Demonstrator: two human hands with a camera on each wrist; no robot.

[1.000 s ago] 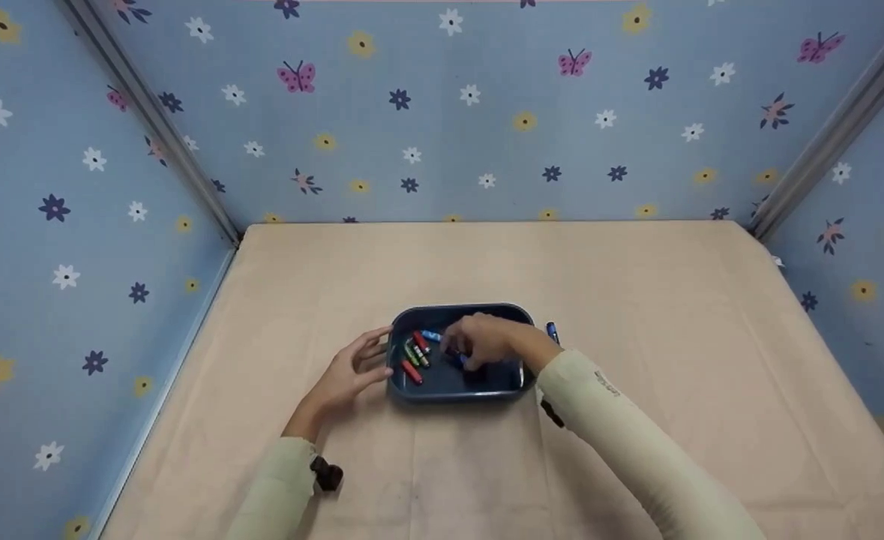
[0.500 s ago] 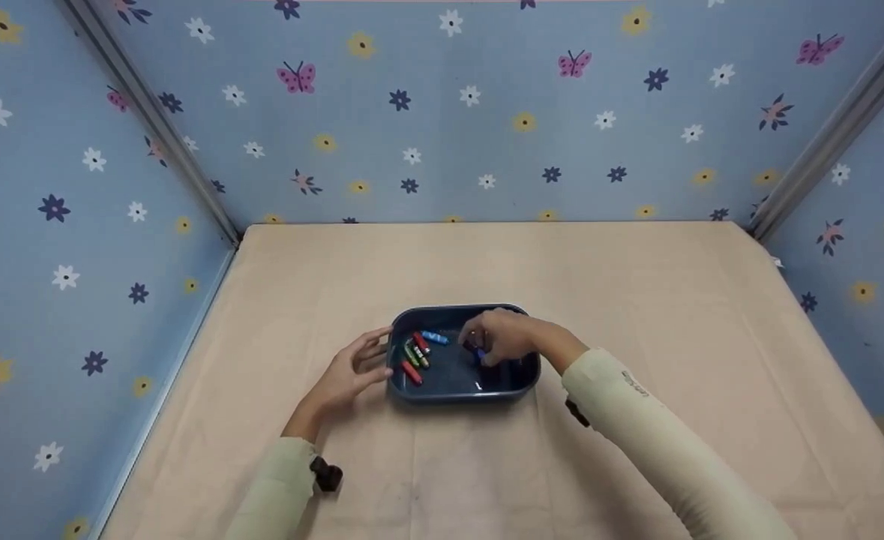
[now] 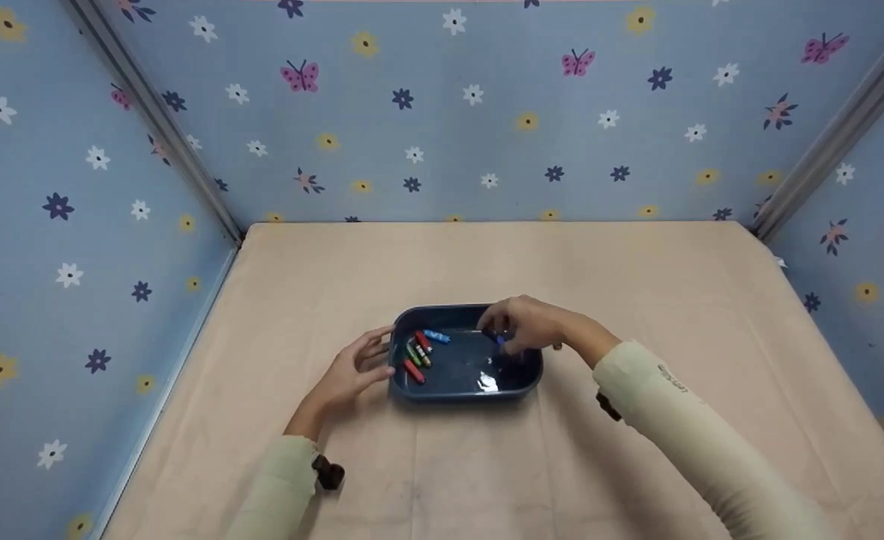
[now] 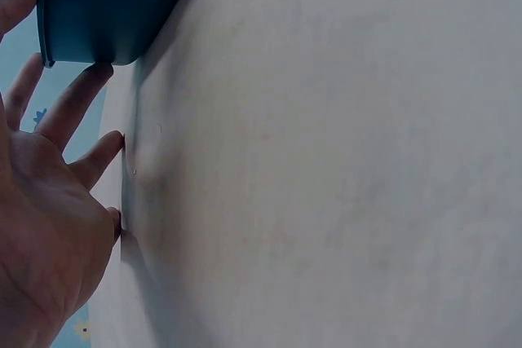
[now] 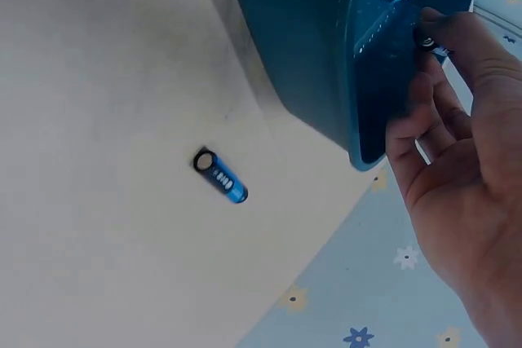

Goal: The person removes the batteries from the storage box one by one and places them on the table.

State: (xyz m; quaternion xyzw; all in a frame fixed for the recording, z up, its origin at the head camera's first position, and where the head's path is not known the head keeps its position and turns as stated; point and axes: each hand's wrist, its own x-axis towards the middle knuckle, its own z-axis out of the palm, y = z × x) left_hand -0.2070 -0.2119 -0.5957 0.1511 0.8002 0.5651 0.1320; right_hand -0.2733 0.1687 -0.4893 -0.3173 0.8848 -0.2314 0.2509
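A dark blue plastic bin (image 3: 449, 396) sits mid-table with several small batteries in its left half, among them a light blue one (image 3: 436, 337), a red one (image 3: 414, 370) and a green one. My left hand (image 3: 353, 373) lies at the bin's left side, fingers spread, fingertips and thumb touching its wall. In the left wrist view the palm shows beside the bin. At the bin's right end my right hand (image 3: 535, 324) reaches over the rim and pinches a dark blue battery (image 5: 430, 41) between thumb and fingers. Part of that battery is hidden by the fingers.
Outside the bin, a blue and black battery (image 5: 220, 175) lies on the cloth to its right, mostly behind my right wrist in the head view. A beige cloth (image 3: 322, 270) covers the table. Flower-patterned panels (image 3: 442, 135) stand around the back and sides.
My right hand has moved right across the bin with the dark blue battery, from the middle to the right end, uncovering the light blue battery. My left hand stays put.
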